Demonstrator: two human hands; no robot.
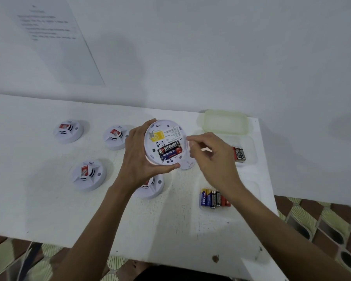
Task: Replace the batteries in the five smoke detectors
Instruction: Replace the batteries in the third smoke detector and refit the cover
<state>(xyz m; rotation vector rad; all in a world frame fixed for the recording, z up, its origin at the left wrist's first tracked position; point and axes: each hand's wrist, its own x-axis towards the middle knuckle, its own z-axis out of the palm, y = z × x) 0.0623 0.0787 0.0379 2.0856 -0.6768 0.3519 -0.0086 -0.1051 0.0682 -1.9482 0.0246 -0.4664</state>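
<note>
My left hand (139, 157) holds a white smoke detector (163, 141) above the table, back side up. Its open battery bay shows two batteries (170, 152), one black-and-red Eveready, one blue. My right hand (209, 157) hovers at the detector's right rim with bent, slightly parted fingers and nothing visible in them. A white round mounting plate (187, 164) lies on the table just under the detector. Three more detectors (68, 130) (116, 136) (89, 175) sit face up on the left. Another detector (151, 188) is partly hidden under my left wrist.
A clear tray (249, 157) at right holds a few black-and-red batteries (239, 153). Nearer me, several mixed batteries (213, 197) lie in another clear tray. A translucent lid (225, 123) rests at the back right corner. A printed sheet (55, 37) hangs on the wall. The table's right edge (270, 189) is close.
</note>
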